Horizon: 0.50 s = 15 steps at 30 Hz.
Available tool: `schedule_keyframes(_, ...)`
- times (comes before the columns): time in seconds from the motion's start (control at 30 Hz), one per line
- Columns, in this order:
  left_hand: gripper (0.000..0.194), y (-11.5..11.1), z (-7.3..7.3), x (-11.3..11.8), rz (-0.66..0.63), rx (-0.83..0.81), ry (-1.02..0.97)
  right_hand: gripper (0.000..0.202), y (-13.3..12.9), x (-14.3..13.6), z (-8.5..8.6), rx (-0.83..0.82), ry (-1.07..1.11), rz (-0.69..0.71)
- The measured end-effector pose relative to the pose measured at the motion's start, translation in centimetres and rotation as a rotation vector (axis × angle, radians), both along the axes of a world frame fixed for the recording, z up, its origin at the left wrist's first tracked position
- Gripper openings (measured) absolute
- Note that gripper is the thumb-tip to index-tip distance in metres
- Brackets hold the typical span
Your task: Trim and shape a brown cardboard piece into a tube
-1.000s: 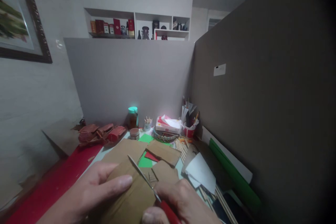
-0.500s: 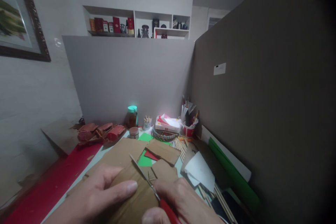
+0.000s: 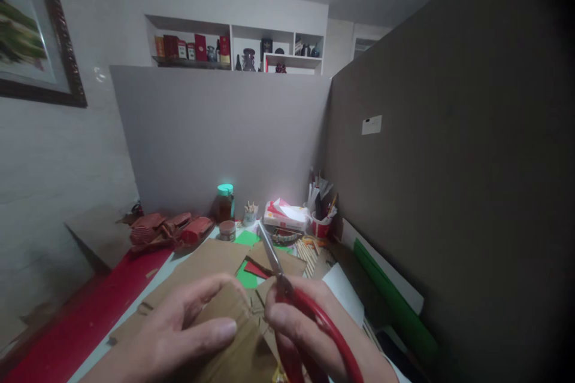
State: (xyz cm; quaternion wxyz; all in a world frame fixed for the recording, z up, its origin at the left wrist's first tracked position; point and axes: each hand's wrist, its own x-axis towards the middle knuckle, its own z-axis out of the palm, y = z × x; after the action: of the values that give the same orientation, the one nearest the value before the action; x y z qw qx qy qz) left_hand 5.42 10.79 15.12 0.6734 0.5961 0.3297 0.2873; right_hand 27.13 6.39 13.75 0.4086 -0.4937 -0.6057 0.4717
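Observation:
Between the thumb and fingers of my left hand (image 3: pixel 179 323) is a piece of brown cardboard (image 3: pixel 233 341), held low in front of me. My right hand (image 3: pixel 309 317) grips red-handled scissors (image 3: pixel 278 269) just to the right of it. Their metal blades point up and away from me, apart from the cardboard, and look nearly closed together. Under and beyond the hands lie a larger cardboard sheet (image 3: pixel 206 260), green paper (image 3: pixel 246 276) and a small red piece (image 3: pixel 257 269).
At the back of the table stand a jar with a turquoise lid (image 3: pixel 225 203), a tissue box (image 3: pixel 287 215) and a red cup of pens (image 3: pixel 320 226). Wooden sticks (image 3: pixel 308 254) and white paper (image 3: pixel 344 293) lie to the right. A grey partition (image 3: pixel 220 131) rises behind.
The scissors have come away from the cardboard and turned upward in my right hand, showing their handles. My left hand keeps its hold on the cardboard.

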Motion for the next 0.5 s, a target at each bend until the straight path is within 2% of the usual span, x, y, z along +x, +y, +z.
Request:
schedule_keyframes(0.1, 0.023, -0.2, -0.6, 0.0, 0.048, -0.068, -0.013, 0.057, 0.7, -0.4, -0.1, -0.057, 0.149, 0.111)
schedule_keyframes(0.23, 0.03, -0.3, -0.9, -0.3, 0.15, 0.041, 0.068, 0.052, 1.1, -1.8, -0.7, -0.047, 0.138, 0.138)
schedule_keyframes(0.33, 0.03, -0.6, -0.6, -0.1, 0.134, 0.043, 0.018, 0.048, 1.4, -2.7, -1.4, -0.075, 0.122, 0.157)
schedule_keyframes(0.43, 0.033, -1.0, -0.4, 0.5, 0.126, 0.001, -0.015, 0.052, 1.7, -3.1, -2.1, -0.124, 0.236, 0.201)
schedule_keyframes(0.5, 0.037, -1.1, -0.5, 0.6, 0.244, 0.062, 0.05, 0.053, 1.9, -3.0, -2.3, -0.075, 0.27, 0.214)
